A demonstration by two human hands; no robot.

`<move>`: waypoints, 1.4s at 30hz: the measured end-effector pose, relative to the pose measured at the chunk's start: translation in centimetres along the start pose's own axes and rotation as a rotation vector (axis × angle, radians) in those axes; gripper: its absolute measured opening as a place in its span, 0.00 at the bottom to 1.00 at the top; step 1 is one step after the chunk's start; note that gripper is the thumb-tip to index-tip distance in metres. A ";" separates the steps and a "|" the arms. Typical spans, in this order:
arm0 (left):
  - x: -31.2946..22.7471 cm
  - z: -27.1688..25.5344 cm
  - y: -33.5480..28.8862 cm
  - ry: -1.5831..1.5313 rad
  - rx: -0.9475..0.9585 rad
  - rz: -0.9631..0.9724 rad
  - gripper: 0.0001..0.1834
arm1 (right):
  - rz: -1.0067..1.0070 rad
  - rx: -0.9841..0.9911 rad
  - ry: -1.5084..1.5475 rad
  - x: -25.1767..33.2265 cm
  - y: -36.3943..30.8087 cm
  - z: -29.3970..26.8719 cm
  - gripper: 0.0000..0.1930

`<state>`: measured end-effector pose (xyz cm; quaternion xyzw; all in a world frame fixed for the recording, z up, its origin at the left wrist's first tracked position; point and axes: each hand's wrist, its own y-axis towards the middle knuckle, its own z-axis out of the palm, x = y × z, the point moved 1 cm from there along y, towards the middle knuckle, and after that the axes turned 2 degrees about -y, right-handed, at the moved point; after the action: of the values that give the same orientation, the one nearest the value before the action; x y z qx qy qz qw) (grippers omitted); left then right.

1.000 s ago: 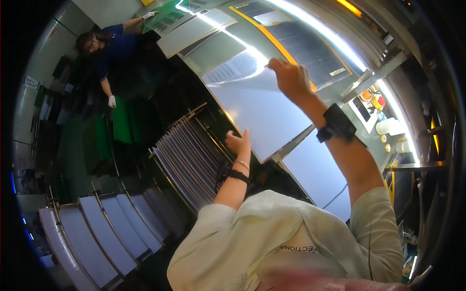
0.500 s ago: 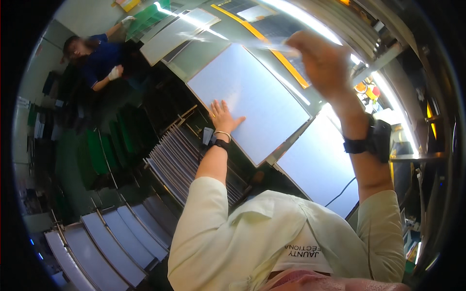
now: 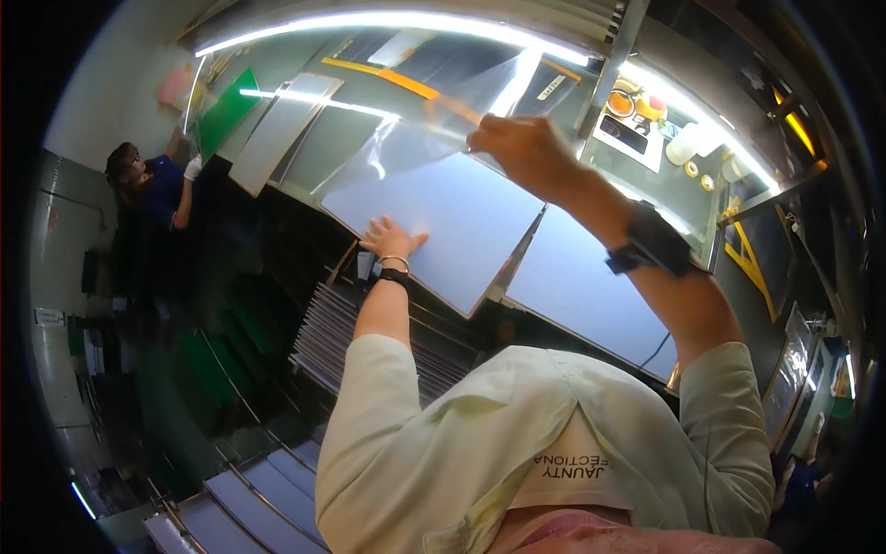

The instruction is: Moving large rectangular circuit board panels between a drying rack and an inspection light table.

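My left hand [image 3: 392,238] lies flat with fingers spread on a pale blue-white rectangular panel [image 3: 466,226], close to its left edge. Above the panel's far side, my right hand [image 3: 521,155] pinches the corner of a thin clear plastic film [image 3: 388,157]. The film slants from those fingers down to the left, over the far part of the panel. Whether its lower edge is attached to the panel is hard to see. A second pale panel [image 3: 586,277] lies to the right, partly behind my right forearm.
A rack of upright panels [image 3: 346,337] stands near my left elbow. More panels [image 3: 263,494] rest in racks at lower left. Yellow-edged dark sheets [image 3: 406,78] lie on the far bench. Tape rolls [image 3: 699,175] sit at right. A co-worker [image 3: 152,185] handles a green sheet [image 3: 226,115].
My right hand has moved left and down with the film, which now shows spread over the panel's far part. My left hand stays flat on the panel. The whole view has shifted.
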<state>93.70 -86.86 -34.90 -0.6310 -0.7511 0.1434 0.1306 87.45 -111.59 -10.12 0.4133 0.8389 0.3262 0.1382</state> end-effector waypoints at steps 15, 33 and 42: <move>-3.9 -0.3 4.2 -0.165 -0.089 0.169 0.54 | 0.026 0.056 0.083 3.0 0.4 0.7 0.04; -3.9 4.1 9.4 -0.231 -0.496 0.415 0.32 | 0.347 -0.001 0.293 4.4 -11.0 -11.2 0.10; -7.4 -4.1 -0.2 -2.004 1.305 0.613 0.49 | 0.913 0.122 0.283 6.5 -30.7 -12.1 0.12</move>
<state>96.35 -94.01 -31.21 -0.2093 -0.1288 0.9362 -0.2511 58.81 -125.42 -21.12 0.6982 0.6000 0.3566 -0.1593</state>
